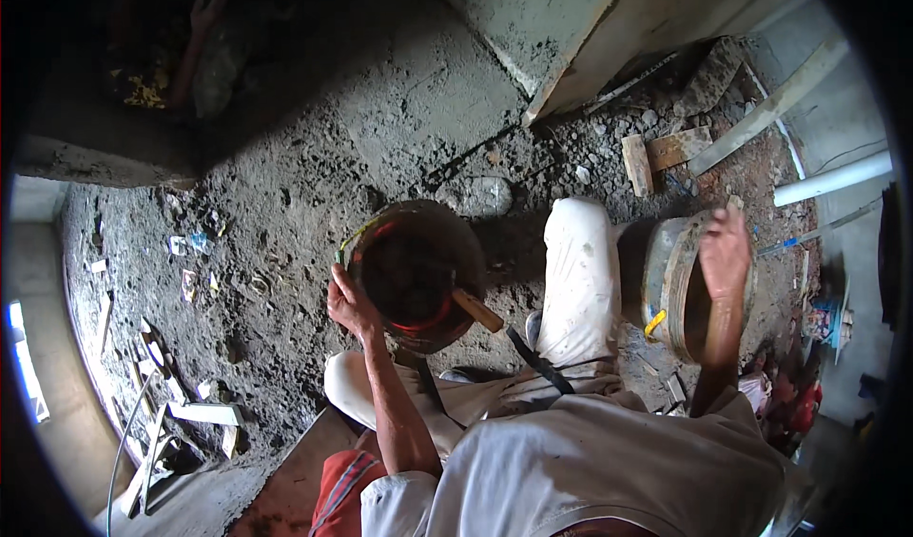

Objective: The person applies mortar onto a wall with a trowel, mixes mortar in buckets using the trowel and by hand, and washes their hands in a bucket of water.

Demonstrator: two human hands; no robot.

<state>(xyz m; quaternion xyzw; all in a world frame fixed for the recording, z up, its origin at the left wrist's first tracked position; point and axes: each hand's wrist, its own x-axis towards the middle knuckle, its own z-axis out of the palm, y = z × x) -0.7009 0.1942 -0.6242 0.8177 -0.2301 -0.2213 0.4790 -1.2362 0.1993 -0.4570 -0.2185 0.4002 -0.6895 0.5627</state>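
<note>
A dark bucket (461,237) with a reddish inner wall stands between my knees. My left hand (354,304) is closed on its left rim, near a yellow-green strip. A wooden handle (477,311) leans out over the bucket's near right side; the tool's other end is lost in the dark inside. On my right, my right hand (725,256) is raised over a second, grey-stained bucket (673,275) with a yellow handle grip (654,324). Motion smears its fingers, so I cannot make out whether they hold anything. That bucket's contents are mostly hidden by my arm.
Rough, wet-looking mortar (285,195) covers the floor. Wood pieces (639,164) and rubble lie at the far right, near a white pipe (837,177). Scrap strips (204,413) lie at the left. Another person's hand (207,9) shows in the dark upper left.
</note>
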